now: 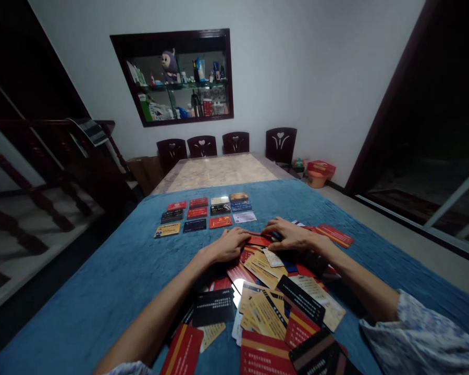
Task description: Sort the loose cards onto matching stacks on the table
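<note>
left hand curled, right hand fingers down, both touching a red card between them atop the card pile; whether either grips it i cannot tell; likely thin, stiff, slick; pinch an edge.

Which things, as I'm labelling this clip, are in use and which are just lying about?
In use: left hand, right hand, red card they touch, loose card pile, laid-out card rows, blue cloth.
Lying about: chairs, wall shelf, plush toy, red basin.

Card rows behind card pile.
</note>
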Motion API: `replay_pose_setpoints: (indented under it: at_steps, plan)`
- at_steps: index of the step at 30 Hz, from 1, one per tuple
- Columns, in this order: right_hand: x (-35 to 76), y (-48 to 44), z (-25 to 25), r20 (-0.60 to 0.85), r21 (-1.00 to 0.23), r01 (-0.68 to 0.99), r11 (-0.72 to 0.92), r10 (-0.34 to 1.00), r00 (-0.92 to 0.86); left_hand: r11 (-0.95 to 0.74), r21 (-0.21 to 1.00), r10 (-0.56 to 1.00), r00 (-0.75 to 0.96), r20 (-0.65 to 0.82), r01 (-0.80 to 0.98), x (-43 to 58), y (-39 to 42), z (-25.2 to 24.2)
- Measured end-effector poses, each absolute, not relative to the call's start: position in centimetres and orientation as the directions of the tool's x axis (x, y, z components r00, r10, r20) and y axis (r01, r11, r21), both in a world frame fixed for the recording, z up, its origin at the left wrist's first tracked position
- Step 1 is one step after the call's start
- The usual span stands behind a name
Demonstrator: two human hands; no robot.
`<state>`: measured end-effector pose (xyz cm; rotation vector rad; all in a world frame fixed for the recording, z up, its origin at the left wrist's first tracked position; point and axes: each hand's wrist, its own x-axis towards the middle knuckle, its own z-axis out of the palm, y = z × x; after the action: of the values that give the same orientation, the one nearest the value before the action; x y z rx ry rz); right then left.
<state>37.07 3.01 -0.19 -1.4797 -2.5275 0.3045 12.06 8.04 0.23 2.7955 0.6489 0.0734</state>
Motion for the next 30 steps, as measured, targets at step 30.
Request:
replay_pose_setpoints:
  at_steps: [30]
  plan:
    - [36.3,4.3,-3.1,0.358,-0.333,0.813,0.478,0.862,-0.360,-0.695,0.560,0.677,0.671,0.301,0.450,11.9,10.4,-1.7]
